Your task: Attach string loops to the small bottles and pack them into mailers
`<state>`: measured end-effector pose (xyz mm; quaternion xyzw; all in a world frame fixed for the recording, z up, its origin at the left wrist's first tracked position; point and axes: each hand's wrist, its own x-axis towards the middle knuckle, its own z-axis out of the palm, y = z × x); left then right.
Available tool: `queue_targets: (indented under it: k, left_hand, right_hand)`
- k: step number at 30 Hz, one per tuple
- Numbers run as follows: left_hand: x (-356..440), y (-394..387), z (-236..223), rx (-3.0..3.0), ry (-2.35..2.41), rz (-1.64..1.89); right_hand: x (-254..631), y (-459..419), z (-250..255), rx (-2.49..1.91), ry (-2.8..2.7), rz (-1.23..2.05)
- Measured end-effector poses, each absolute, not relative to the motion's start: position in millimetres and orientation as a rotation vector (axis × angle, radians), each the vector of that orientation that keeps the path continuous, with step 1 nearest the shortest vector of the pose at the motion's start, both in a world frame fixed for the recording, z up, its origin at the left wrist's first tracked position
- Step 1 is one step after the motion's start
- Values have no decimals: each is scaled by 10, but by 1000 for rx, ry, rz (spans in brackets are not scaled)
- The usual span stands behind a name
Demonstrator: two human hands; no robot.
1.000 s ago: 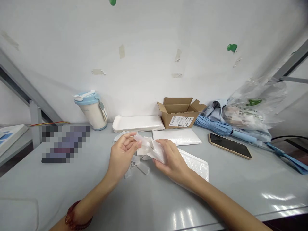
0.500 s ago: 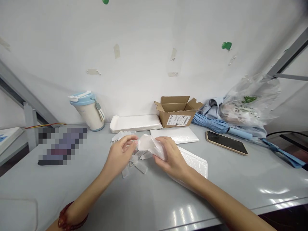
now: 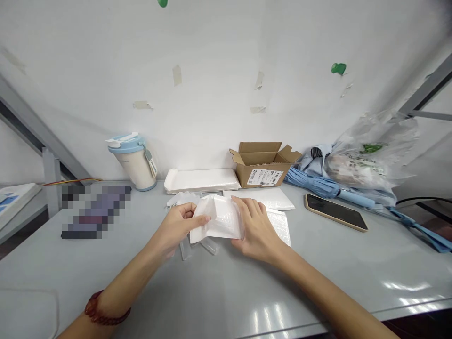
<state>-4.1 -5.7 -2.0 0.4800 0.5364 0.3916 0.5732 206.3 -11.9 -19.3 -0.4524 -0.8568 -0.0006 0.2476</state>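
Observation:
A white bubble mailer (image 3: 224, 217) is held between both hands above the middle of the table. My left hand (image 3: 180, 223) pinches its left end, the thumb lying on top. My right hand (image 3: 254, 226) grips the other end, with fingers behind and thumb below. Small translucent plastic pieces (image 3: 186, 248) lie under and behind the mailer, partly hidden by it and my left hand. To the right, partly behind my right hand, lies another white bubble mailer (image 3: 280, 226). One more flat mailer (image 3: 278, 199) rests behind that.
At the back stand a stack of white mailers (image 3: 203, 180), an open cardboard box (image 3: 263, 172) and a cream tumbler (image 3: 136, 167) with a blue lid. On the right are a phone (image 3: 335, 213), a blue umbrella (image 3: 318, 183) and a plastic bag (image 3: 367, 162). A blurred dark item (image 3: 97, 212) lies left.
My left hand has closed on the mailer's left end. The mailer has turned flatter, its broad face showing more. The view has shifted slightly.

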Motion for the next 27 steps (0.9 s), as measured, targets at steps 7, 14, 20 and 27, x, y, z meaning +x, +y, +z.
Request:
queue_targets:
  k: [7, 14, 20, 27]
  left_hand:
    - [-74, -65, 42, 1163, 1133, 918]
    - [13, -90, 37, 1358, 1296, 781]
    - [-375, 123, 121, 1570, 1616, 1146]
    - [-893, 493, -170, 1884, 1614, 1004]
  right_hand:
    - [2117, -85, -219, -1135, -2240, -33]
    - [2085, -115, -236, -1006, -2306, -51]
    - [2164, -38, -233, -1165, -2228, -33]
    - [2217, 43, -258, -1274, -2168, -10]
